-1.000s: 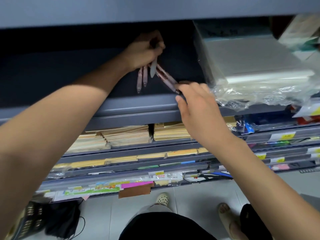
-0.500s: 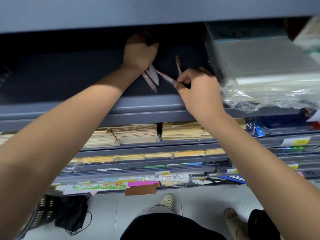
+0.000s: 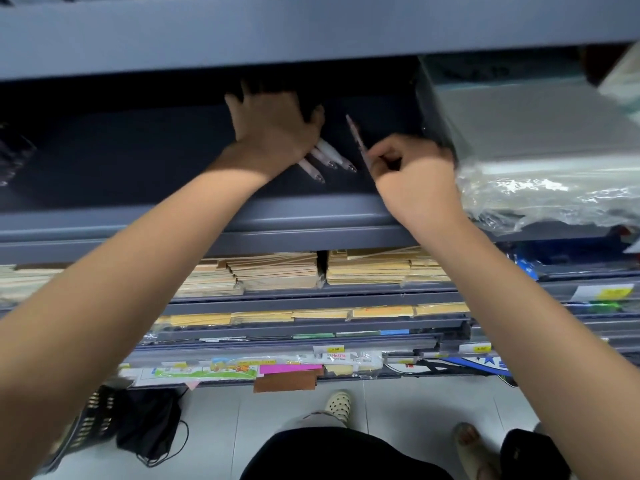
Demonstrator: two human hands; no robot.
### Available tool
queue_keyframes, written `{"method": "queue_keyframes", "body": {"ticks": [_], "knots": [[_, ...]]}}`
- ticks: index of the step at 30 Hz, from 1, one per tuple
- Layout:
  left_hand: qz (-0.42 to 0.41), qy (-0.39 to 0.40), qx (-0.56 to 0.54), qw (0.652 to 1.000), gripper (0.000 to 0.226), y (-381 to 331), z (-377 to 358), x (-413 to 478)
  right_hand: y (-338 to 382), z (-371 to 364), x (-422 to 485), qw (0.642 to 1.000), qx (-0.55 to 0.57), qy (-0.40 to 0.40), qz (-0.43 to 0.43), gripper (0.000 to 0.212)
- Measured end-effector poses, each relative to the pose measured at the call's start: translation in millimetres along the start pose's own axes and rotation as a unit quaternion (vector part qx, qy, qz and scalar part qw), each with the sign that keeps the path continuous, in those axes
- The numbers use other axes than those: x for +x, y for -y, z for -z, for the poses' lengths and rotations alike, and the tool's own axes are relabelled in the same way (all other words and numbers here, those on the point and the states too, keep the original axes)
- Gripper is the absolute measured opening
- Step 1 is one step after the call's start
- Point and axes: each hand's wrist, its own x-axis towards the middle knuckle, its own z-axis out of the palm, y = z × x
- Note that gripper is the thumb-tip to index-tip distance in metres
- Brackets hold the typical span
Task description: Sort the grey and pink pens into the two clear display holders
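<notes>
- Head view shows both your hands reaching deep onto the dark grey metal shelf (image 3: 138, 174), under the board above it, so the back of the shelf lies in shadow.
- Your left hand (image 3: 273, 129), near the middle of the shelf, is curled round a small bundle of slim pale pens (image 3: 327, 160). Three tips stick out below your wrist toward the front edge. They look whitish-grey, the lowest one pinkish, though blur makes the colours uncertain.
- Your right hand (image 3: 412, 181) sits just beside the left without touching it. It pinches a single slim pink pen (image 3: 356, 136) between thumb and fingertips, with the barrel pointing up and toward the back.
- By the look of it, you are at the step of separating one pen from the bunch by colour.
- I cannot make out the two clear holders. A blurred clear shape (image 3: 14, 150) at the shelf's left edge may be one.
- Next, the pink pen needs carrying to its holder and dropping in upright, while your left grip keeps the bundle from fanning out.
- Mind the plastic-wrapped stack of paper (image 3: 540, 140) at the shelf's right end, which crowds your right hand.
</notes>
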Motion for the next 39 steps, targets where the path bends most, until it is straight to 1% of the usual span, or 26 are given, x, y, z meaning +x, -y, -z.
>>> {"method": "queue_keyframes", "body": {"ticks": [1,2,3,6,9,11,12,14,16,20,23,24,25,27,28,30,31,33,34,36,37,39], "knots": [[-0.001,-0.02,0.041,0.999,0.064,1,4,-7,0,0,1,1.0,-0.005,-0.002,-0.005,0.02],[0.009,-0.03,0.058,0.998,0.072,1,8,-13,-1,0,1,1.0,-0.015,-0.003,-0.007,0.019],[0.028,-0.019,0.061,0.998,0.078,0,11,-16,-1,-1,2,1.0,-0.027,-0.005,-0.006,0.018],[0.075,0.09,0.052,0.992,0.089,-6,20,-21,0,-1,4,0.999,-0.034,0.001,-0.003,0.017],[0.082,0.185,0.001,0.979,0.083,-9,29,-18,-2,0,5,0.998,-0.062,0.011,-0.002,0.017],[0.068,0.228,-0.056,0.97,0.068,-15,38,-17,-1,0,5,0.997,-0.079,0.005,-0.01,0.017],[0.064,0.233,-0.076,0.967,0.056,-19,42,-18,0,0,6,0.996,-0.087,0.005,-0.019,0.018],[0.052,0.224,-0.066,0.971,0.037,-28,46,-20,6,-1,6,0.992,-0.118,0.012,-0.038,0.021],[0.044,0.219,-0.053,0.973,0.029,-36,46,-22,9,-2,5,0.988,-0.15,0.012,-0.038,0.021],[0.056,0.247,-0.095,0.963,0.029,-36,47,-18,10,-3,1,0.983,-0.179,-0.013,-0.022,0.019],[0.063,0.249,-0.087,0.963,0.025,-35,45,-16,13,1,-5,0.983,-0.179,-0.025,-0.028,0.021],[0.064,0.239,-0.076,0.966,0.025,-35,42,-16,15,3,-8,0.983,-0.177,-0.032,-0.024,0.023],[0.065,0.226,-0.063,0.97,0.03,-36,37,-16,16,4,-11,0.983,-0.178,-0.035,-0.021,0.024],[0.068,0.204,-0.035,0.976,0.054,-36,29,-18,18,6,-16,0.98,-0.195,-0.031,-0.029,0.023],[0.069,0.192,-0.027,0.979,0.058,-37,25,-20,19,8,-19,0.978,-0.202,-0.026,-0.036,0.021],[0.074,0.167,-0.019,0.983,0.054,-39,18,-25,21,13,-22,0.978,-0.203,-0.017,-0.038,0.012],[0.077,0.151,-0.019,0.985,0.05,-41,15,-27,21,15,-25,0.979,-0.2,-0.012,-0.038,0.013],[0.085,0.114,-0.027,0.99,0.043,-43,12,-34,19,19,-29,0.982,-0.182,-0.005,-0.044,0.027],[0.089,0.095,-0.038,0.991,0.042,-43,13,-37,17,21,-31,0.985,-0.165,-0.002,-0.047,0.031],[0.11,0.079,-0.089,0.987,0.043,-40,20,-46,12,26,-37,0.99,-0.131,0.005,-0.047,0.031],[0.122,0.088,-0.136,0.979,0.042,-37,25,-52,11,30,-40,0.992,-0.116,0.009,-0.046,0.028],[0.136,0.116,-0.245,0.953,0.03,-29,38,-68,8,40,-49,0.995,-0.086,0.029,-0.038,0.026]]}}
